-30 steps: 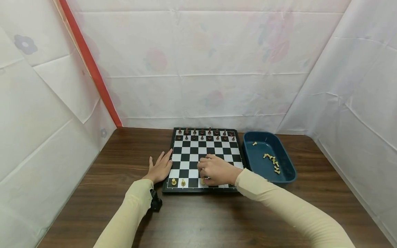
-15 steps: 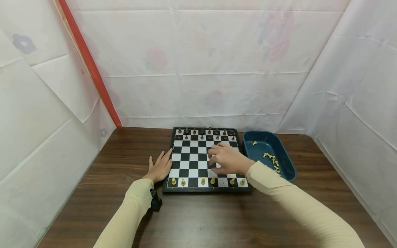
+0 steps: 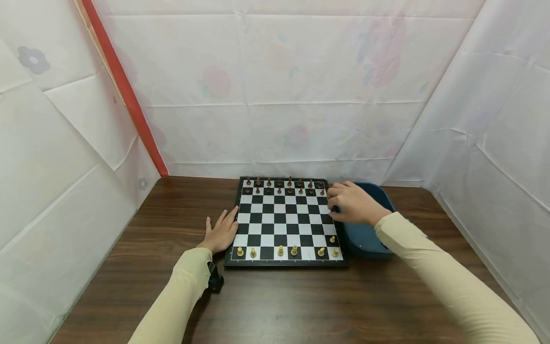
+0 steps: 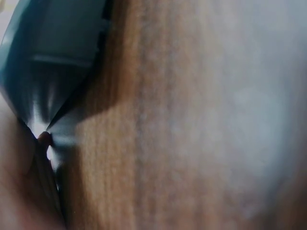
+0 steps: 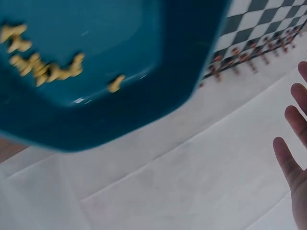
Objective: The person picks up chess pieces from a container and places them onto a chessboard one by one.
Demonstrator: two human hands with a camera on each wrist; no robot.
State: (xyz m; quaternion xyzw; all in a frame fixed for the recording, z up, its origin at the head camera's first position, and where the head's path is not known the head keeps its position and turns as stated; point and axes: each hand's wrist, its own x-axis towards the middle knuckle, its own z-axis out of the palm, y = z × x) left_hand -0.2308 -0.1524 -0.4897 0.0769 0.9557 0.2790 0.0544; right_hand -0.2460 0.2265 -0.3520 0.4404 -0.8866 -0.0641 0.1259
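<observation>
A black-and-white chessboard (image 3: 273,218) lies on the table. My left hand (image 3: 221,235) rests beside its left edge with fingers spread, the fingertips at the frame. Along the near row stand several pale yellow chess pieces (image 3: 294,250), and a yellow pawn (image 3: 333,239) stands one row farther in at the right. Dark reddish-brown chess pieces (image 3: 280,183) fill the two far rows. My right hand (image 3: 354,204) hovers over the left side of a blue tray (image 5: 124,110), its fingers loosely bent and holding nothing. Inside the tray are several loose yellow chess pieces (image 5: 41,69), hidden by that hand in the head view.
The brown wooden table (image 3: 275,306) extends around the board. White cloth walls (image 3: 275,95) enclose it at the back and both sides, with a red strip (image 3: 129,95) at the back left. A small black device (image 3: 216,278) sits at the left wrist.
My right hand has moved from the near row of the board, back and to the right, over the tray. Near-row yellow pieces it covered are visible again. The left hand stays still.
</observation>
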